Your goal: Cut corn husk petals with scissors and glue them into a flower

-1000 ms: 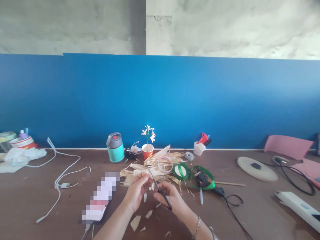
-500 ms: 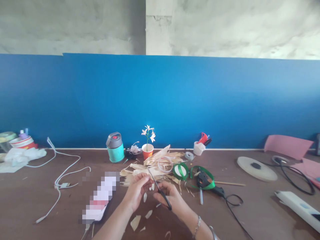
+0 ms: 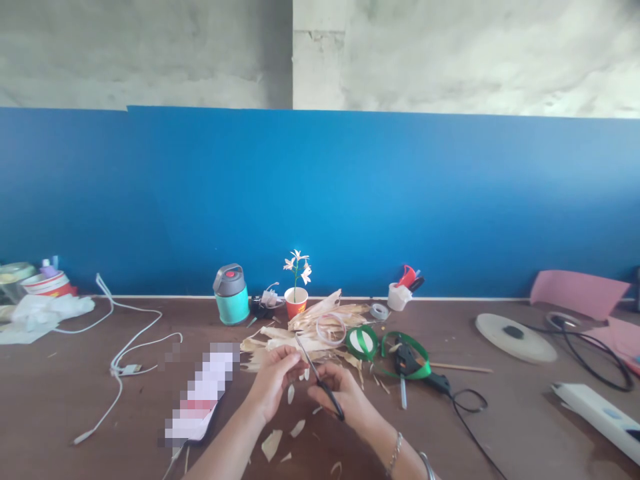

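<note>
My right hand (image 3: 344, 396) is closed around the black handles of a pair of scissors (image 3: 317, 379), whose blades point up and to the left. My left hand (image 3: 273, 381) pinches a small pale husk piece (image 3: 301, 375) right at the blades. Several cut petal-shaped husk scraps (image 3: 297, 428) lie on the brown table (image 3: 75, 400) under my hands. A heap of dried corn husks (image 3: 310, 330) lies just beyond my hands.
Behind the husks stand a red cup with a small husk flower (image 3: 296, 291), a teal jar (image 3: 231, 295) and a white cup of pens (image 3: 400, 293). Green ribbon (image 3: 363, 341) and a glue gun (image 3: 415, 370) lie right of my hands. A white cable (image 3: 125, 347) runs at left.
</note>
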The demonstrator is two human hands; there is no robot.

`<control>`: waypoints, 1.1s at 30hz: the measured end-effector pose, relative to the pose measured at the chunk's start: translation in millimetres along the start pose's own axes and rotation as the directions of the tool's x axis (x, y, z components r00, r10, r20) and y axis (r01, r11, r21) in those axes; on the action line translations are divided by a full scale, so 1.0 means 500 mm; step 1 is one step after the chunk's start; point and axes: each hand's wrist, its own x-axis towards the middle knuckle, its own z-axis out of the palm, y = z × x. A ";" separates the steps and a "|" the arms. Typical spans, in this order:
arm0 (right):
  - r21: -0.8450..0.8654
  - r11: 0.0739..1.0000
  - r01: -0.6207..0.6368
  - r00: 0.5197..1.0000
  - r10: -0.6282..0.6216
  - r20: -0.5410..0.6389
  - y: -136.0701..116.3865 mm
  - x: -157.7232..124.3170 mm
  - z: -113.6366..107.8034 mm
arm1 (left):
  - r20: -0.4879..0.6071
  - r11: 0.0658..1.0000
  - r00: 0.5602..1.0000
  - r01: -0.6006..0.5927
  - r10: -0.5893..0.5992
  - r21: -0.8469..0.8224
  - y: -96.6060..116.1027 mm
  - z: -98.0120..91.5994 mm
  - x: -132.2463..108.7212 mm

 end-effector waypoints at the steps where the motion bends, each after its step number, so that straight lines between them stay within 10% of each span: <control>1: 0.011 1.000 -0.003 1.000 0.003 0.008 0.001 0.000 0.000 | 0.001 1.000 1.000 0.002 -0.002 -0.002 -0.001 0.000 0.000; 33: -0.084 0.996 -0.023 1.000 0.022 -0.004 -0.002 -0.003 -0.006 | 0.057 0.993 0.998 0.016 -0.023 0.119 0.013 -0.006 -0.002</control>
